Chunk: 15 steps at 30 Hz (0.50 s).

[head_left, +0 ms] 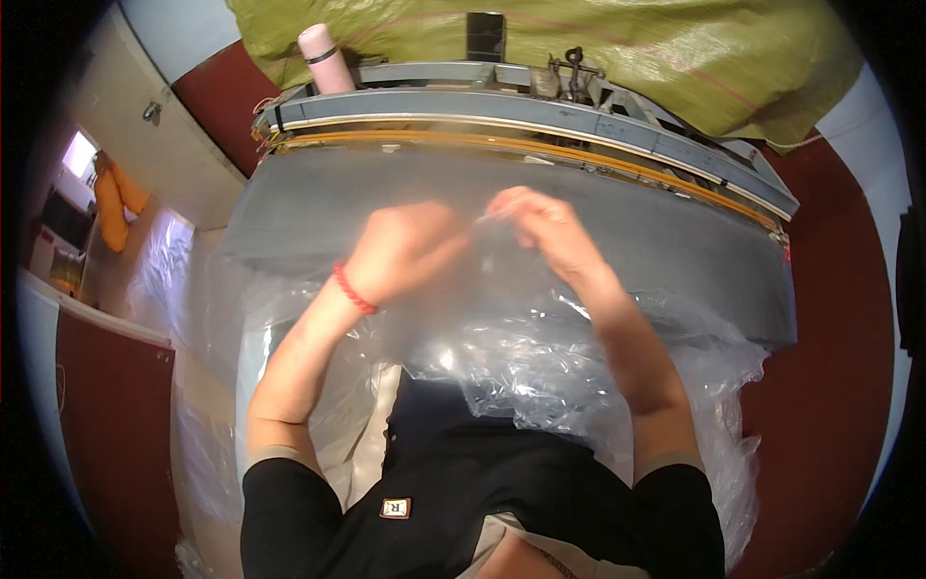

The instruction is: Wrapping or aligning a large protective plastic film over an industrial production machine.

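Clear plastic film lies in crumpled folds over my lap and the near edge of a grey-covered work surface. Above that surface my right hand has its fingers bent together, pinching what looks like an edge of the film. Close by on the left is my left hand, its wrist circled by a red braided bracelet. Its fingers point toward the right hand but are smeared by motion, so their grip cannot be made out. A gap separates the two hands.
Behind the surface runs a grey metal frame with an orange strip. On it stand a pink bottle and a dark clamp. A yellow-green woven sheet hangs behind. A door is at the left.
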Available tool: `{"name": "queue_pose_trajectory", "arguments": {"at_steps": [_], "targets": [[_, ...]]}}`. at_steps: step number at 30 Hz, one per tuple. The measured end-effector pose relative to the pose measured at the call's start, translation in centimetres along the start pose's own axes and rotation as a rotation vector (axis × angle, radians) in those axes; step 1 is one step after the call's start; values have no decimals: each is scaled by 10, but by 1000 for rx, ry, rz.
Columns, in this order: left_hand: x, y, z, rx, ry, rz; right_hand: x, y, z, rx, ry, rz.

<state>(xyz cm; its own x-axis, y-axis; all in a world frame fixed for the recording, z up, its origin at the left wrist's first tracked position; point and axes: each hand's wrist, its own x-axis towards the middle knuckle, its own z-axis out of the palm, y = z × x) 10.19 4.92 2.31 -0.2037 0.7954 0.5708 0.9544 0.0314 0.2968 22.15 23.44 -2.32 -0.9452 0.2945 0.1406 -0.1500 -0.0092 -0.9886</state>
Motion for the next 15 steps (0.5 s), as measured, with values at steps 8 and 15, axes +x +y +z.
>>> {"name": "queue_pose_trajectory", "arguments": {"at_steps": [8,15], "targets": [[-163,-159,-99,438,-839,-513,-87,28,-203,-437,1056,-114],[-196,-287,-226,845,-101,-978,-283,60,-465,-871,1368,-97]]}}
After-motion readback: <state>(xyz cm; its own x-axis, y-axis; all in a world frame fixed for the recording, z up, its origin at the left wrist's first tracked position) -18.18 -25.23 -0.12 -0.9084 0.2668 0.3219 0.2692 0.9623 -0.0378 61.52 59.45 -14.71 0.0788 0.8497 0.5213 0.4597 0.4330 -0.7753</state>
